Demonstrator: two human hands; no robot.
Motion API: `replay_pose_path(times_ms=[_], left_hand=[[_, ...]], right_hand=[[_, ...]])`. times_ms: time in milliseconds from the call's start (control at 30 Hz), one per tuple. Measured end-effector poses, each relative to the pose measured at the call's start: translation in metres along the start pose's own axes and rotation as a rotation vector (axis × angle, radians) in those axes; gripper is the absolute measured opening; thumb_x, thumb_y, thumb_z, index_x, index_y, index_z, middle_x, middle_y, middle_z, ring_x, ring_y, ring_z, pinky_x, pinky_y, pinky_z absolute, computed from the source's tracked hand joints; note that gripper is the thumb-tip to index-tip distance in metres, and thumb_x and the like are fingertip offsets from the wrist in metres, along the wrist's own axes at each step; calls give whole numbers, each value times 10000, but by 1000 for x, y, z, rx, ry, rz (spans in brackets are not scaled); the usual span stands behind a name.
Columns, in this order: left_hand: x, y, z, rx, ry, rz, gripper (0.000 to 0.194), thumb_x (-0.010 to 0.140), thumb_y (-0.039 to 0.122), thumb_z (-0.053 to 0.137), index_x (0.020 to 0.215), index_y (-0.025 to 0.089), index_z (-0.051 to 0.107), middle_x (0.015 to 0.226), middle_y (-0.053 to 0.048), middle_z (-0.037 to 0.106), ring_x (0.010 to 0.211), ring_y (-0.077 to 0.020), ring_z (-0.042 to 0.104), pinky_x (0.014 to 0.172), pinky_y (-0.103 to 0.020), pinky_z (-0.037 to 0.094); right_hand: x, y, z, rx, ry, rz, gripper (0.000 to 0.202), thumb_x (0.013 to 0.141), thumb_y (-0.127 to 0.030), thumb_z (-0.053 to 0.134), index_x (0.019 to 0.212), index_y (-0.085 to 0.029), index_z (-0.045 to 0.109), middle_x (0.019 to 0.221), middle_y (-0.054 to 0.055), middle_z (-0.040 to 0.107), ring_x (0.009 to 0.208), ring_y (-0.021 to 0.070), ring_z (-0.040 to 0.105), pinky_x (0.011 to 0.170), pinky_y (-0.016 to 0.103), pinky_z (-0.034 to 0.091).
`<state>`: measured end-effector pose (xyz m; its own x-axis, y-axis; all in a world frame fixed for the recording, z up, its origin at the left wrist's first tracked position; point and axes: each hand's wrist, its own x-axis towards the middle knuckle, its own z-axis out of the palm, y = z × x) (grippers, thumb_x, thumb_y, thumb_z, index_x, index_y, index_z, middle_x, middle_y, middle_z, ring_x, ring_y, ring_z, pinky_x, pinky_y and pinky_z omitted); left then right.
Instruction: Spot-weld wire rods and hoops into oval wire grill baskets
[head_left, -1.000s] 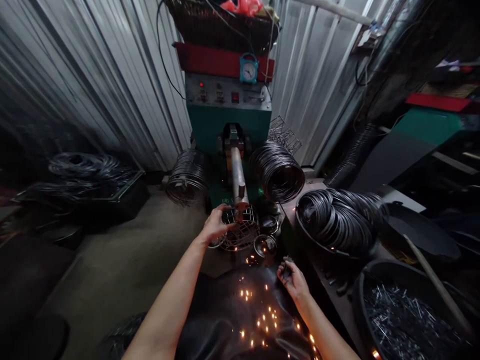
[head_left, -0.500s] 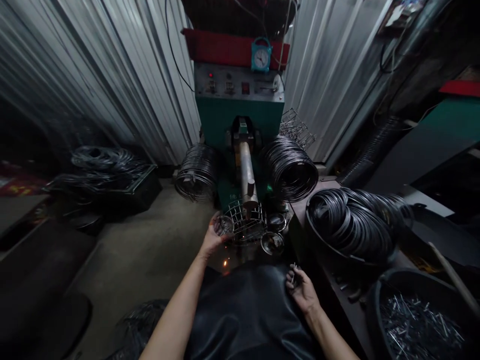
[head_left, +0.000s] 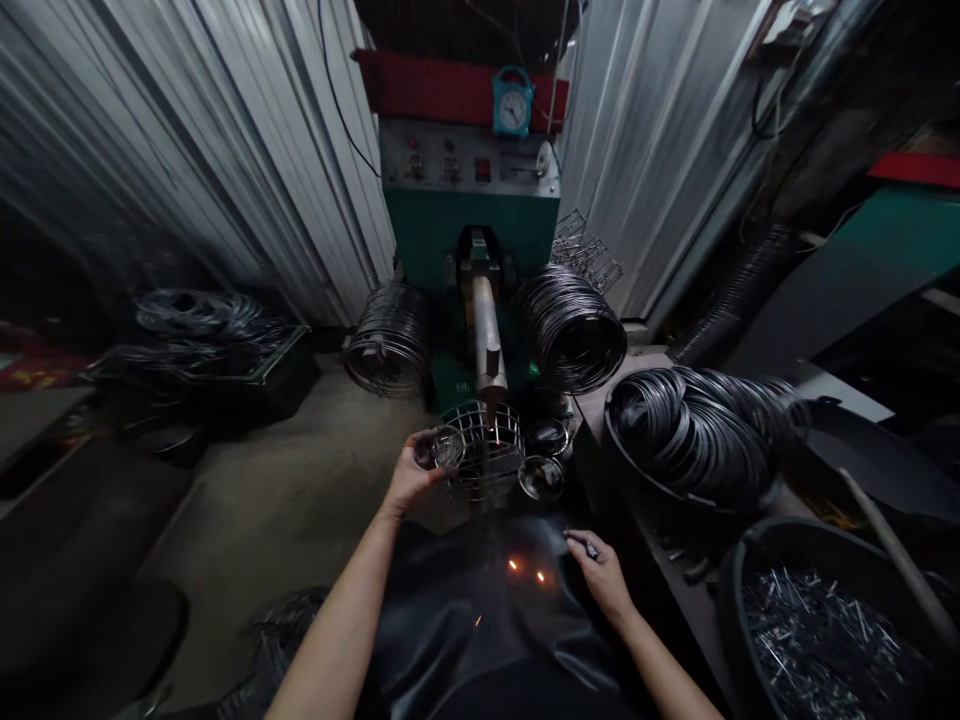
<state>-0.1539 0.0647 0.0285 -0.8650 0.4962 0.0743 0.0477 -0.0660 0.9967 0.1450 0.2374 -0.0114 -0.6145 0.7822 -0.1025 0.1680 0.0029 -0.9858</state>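
My left hand (head_left: 412, 470) is closed at the left side of a wire basket (head_left: 487, 425), thumb below and fingers above. At that grip sits a small round piece (head_left: 448, 447); whether it is part of the basket I cannot tell. The basket surrounds the lower tip of a spot welder's arm (head_left: 487, 330), where a small glow shows. Over my black apron (head_left: 495, 620), to the right, my right hand (head_left: 598, 570) is closed on short metal pins (head_left: 591, 550), mostly hidden by the fingers. Orange sparks fly above the apron.
Two round dishes (head_left: 541, 478) stand right of the basket. Wire ring coils hang left (head_left: 388, 340) and right (head_left: 574, 330) of the green machine (head_left: 472, 210). More rings (head_left: 697, 430) fill a tub at right. Nearer is a bucket (head_left: 731, 600) of metal pins.
My right hand has turned, its fingers now pointing left, and the pins show less. Sparks have spread over the apron. My left hand keeps its grip at the basket; the whole view has shifted slightly.
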Motion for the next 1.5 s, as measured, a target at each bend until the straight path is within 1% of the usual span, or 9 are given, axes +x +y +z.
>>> replay_pose_path(times_ms=[133,333,567,700,833,933,1200,1367,1500], left_hand=[[-31,23,-15,122,-32,90,692,446,313,848,1057,183,550,1291,-131,509,1152,-287,544,1025,-454,389],[-64,49,-4,376,-119,216,709,484,249,834,1134,193,558,1301,-113,510,1242,-301,460,1079,-474,321],[-72,53,12,337,-61,194,706,477,277,844,1114,198,550,1265,-103,535,1202,-305,496,1055,-478,356],[-72,59,15,480,-99,298,655,497,248,826,1096,195,567,1282,-106,519,1219,-312,472,1047,-479,359],[-71,66,26,713,-153,432,659,466,206,825,1078,187,582,1290,-126,517,1235,-354,439,1046,-510,327],[-71,68,34,790,-197,482,687,462,235,833,1096,181,574,1281,-143,529,1226,-372,440,1030,-525,318],[-73,66,41,825,-230,478,671,488,266,807,1109,212,560,1288,-119,535,1218,-347,456,1018,-488,318],[-74,63,40,778,-213,457,666,475,269,811,1093,212,570,1270,-111,549,1210,-341,465,1004,-471,338],[-74,65,37,738,-186,438,653,482,277,810,1089,223,575,1255,-90,558,1200,-330,475,1000,-460,350]], right_hand=[[-8,14,-14,-190,23,-26,371,621,-535,678,723,-185,743,834,116,715,850,270,651,810,382,491],[4,-17,-16,-228,-50,2,330,656,-467,637,815,-196,738,832,85,730,806,243,655,752,339,489],[-1,-25,1,-229,-89,-52,168,622,-371,659,688,-224,705,667,43,692,677,226,625,660,326,465],[-4,-78,7,-269,-188,-140,194,666,-300,641,836,-217,684,742,17,678,704,182,601,661,277,455],[10,-147,28,-461,-498,-183,265,573,-167,701,820,-199,608,695,-46,600,653,126,535,591,214,401],[25,-168,50,-590,-580,-175,296,529,-105,702,778,-184,562,656,-66,559,636,112,507,556,198,362],[20,-145,83,-625,-268,-353,116,681,-156,601,781,-207,571,643,-43,570,595,116,502,565,209,361],[21,-137,75,-459,-516,-415,181,730,-114,532,830,-183,666,766,-7,680,744,145,626,678,227,454],[26,-146,66,-537,-669,-517,226,782,-122,544,931,-182,703,903,33,711,866,170,647,784,280,474]])
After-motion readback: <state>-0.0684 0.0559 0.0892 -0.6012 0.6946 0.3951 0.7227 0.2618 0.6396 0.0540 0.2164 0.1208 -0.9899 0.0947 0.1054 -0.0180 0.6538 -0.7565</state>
